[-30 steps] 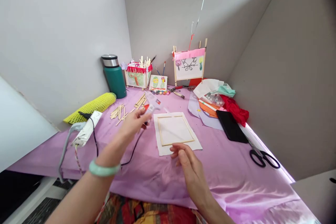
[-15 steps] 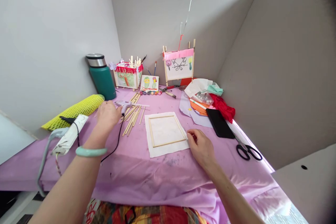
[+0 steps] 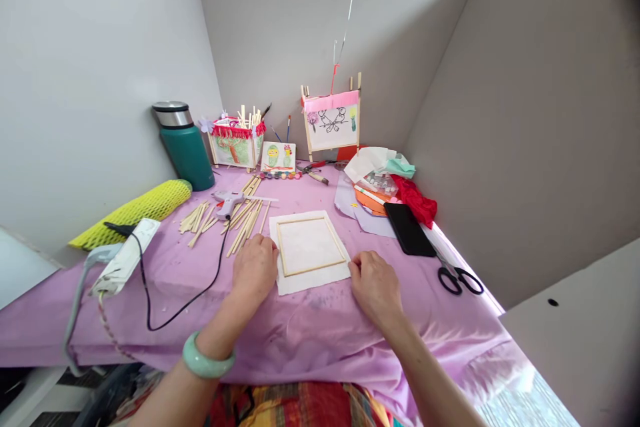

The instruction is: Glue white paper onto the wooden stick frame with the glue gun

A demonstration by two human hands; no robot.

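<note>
A square frame of thin wooden sticks (image 3: 313, 269) lies on a white cloth sheet (image 3: 289, 285), which spreads past it on all sides. At the sheet's left edge is my left hand (image 3: 255, 268), a green bangle on its wrist, fingers closed at the border. My right hand (image 3: 375, 285) pinches the lower right corner of the sheet. The fingertips of both hands are partly hidden. Left of the sheet, beyond my left hand, a pale purple glue gun (image 3: 231, 204) rests on loose wooden sticks (image 3: 245, 230), its black cord curving toward me.
A green bottle (image 3: 186, 150), a decorated stick box (image 3: 235, 148) and a small painted picture (image 3: 278, 157) stand behind. Right are a phone (image 3: 409, 230), scissors (image 3: 459, 278) and red cloth (image 3: 414, 200). A power strip (image 3: 127, 257) lies left, near a yellow mesh sleeve (image 3: 135, 213).
My left hand has let go of the glue gun and come right and nearer, to the sheet's left edge. My right hand stays at the sheet's corner. The view has shifted slightly.
</note>
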